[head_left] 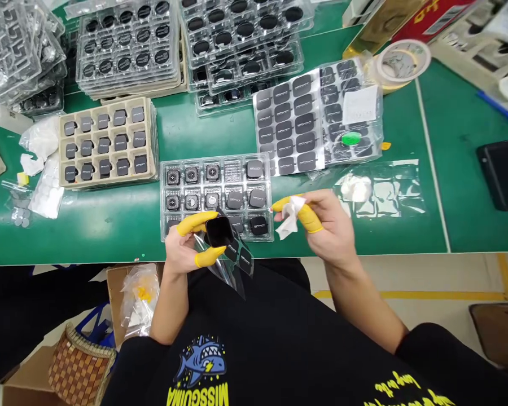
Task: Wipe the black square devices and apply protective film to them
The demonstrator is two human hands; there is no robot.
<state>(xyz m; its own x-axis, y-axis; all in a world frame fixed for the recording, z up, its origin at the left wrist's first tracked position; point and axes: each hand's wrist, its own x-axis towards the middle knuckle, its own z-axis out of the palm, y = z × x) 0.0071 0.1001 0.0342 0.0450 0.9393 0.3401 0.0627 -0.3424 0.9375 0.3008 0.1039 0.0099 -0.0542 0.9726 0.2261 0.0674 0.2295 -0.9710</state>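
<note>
Small black square part [219, 231] sits pinched between yellow-cotted index finger and thumb of left hand [186, 245], held at the table's near edge, just in front of the clear tray [217, 194]. Strip of clear film with black stickers [237, 260] hangs below the part, off the same hand, out over the lap. Right hand [328, 223] is closed narrow on a crumpled white wipe [288, 217], wipe between cotted fingertips, just right of the part, not touching it. Clear tray holds square parts in cells, some face-up showing round centres, some black backs. Further out on the green table [110, 225]: beige tray [105, 141] of dark parts to the left, sheet of black pads in a bag [317, 115] to the right, stacks of clear trays [127, 48] at the back, tape roll [402, 62] at back right.
</note>
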